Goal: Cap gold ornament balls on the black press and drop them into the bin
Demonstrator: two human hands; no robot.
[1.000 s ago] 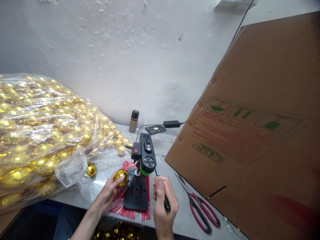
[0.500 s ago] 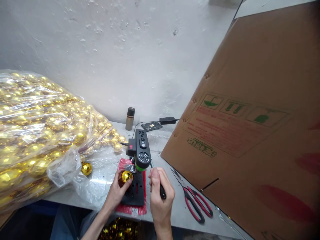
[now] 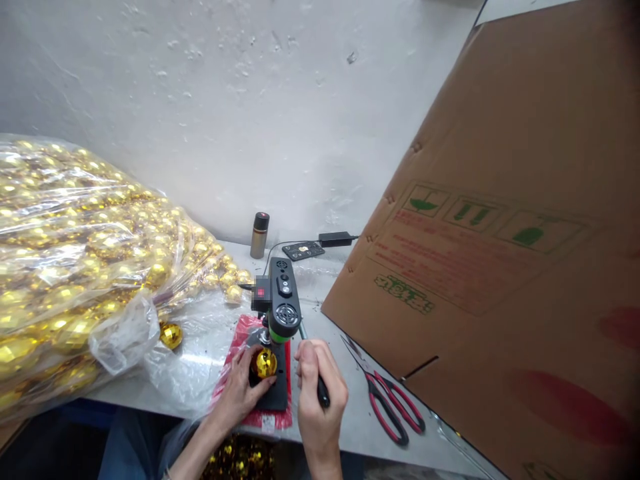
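Observation:
Between the thumb and fingers of my left hand (image 3: pixel 243 387) is a shiny gold mirror-faceted ball (image 3: pixel 265 363), held over the black base plate (image 3: pixel 274 395) of a small bench drill press (image 3: pixel 285 300). The drill's black-and-green head stands just above and behind the ball; its tip is hard to make out. My right hand (image 3: pixel 323 393) is wrapped round the black-gripped lever handle (image 3: pixel 323 392) on the drill's right side. Under the base lies a red plastic sheet (image 3: pixel 255 419).
A big clear bag of gold balls (image 3: pixel 100 253) fills the left side, with one loose ball (image 3: pixel 171 335) beside it. Red-handled scissors (image 3: pixel 395 407) lie to the right, by a large cardboard box (image 3: pixel 500 167). A spray-can-like bottle (image 3: pixel 259 235) and a black adapter (image 3: pixel 335 239) stand behind.
My left hand has moved the gold ball slightly right and toward me over the base plate. The right hand stays on the lever, almost unmoved.

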